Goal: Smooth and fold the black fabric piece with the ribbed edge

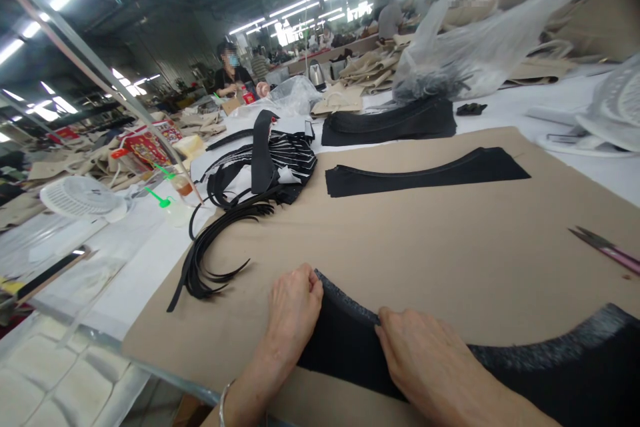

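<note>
A curved black fabric panel [345,347] with a speckled grey band along its concave edge lies at the near edge of the tan board. My left hand [296,303] pinches its upper left corner, the thumb and fingers closed on the edge. Further right along the same edge, my right hand [420,350] grips the panel with fingers pressed together. The panel runs on under my right wrist to the right border. Beyond my hands, another curved black panel [425,173] lies flat on the board.
Black strips [205,253] lie bundled at left, beside a heap of black pieces [265,153]. Stacked black panels [390,123] sit behind. Scissors [605,247] rest at right. Green-capped bottles [167,203], a white fan [83,199] and a phone [50,273] are at left. A person [233,77] sits across.
</note>
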`<state>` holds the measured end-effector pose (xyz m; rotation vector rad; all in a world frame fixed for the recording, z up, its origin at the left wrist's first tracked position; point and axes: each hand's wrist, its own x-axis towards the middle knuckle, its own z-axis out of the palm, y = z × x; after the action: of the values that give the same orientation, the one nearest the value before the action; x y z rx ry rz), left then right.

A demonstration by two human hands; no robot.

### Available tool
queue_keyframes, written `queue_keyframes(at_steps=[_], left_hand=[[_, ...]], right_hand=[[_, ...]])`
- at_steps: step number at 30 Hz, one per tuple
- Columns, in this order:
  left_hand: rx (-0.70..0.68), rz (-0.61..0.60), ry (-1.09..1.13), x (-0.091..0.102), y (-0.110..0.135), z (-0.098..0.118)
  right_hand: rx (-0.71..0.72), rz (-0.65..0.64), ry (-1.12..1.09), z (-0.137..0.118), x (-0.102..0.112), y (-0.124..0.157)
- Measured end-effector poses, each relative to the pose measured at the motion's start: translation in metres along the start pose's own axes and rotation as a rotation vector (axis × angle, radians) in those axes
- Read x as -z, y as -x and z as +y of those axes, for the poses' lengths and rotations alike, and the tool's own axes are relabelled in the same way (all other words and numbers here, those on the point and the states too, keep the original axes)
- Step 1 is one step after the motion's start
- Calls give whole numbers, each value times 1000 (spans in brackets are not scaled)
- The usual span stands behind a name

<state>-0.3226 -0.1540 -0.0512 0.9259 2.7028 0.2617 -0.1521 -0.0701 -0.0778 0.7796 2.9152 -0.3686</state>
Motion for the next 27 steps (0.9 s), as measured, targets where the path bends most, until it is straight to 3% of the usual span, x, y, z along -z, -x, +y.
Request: queue_keyframes(at_steps=[13,18,22,27], left_hand=[[-12,1,10,1,1,0],[-52,66,69,-3,3,-5],[-201,170,162,-7,3,-8],[-439,191,292,-7,7,-14]], right_hand=[[-26,-8,25,-5,5,-4],[-32,-66,32,-7,11,-5],[-59,-117,25,-13,23,-6],[-87,-136,15,-17,32,-6]])
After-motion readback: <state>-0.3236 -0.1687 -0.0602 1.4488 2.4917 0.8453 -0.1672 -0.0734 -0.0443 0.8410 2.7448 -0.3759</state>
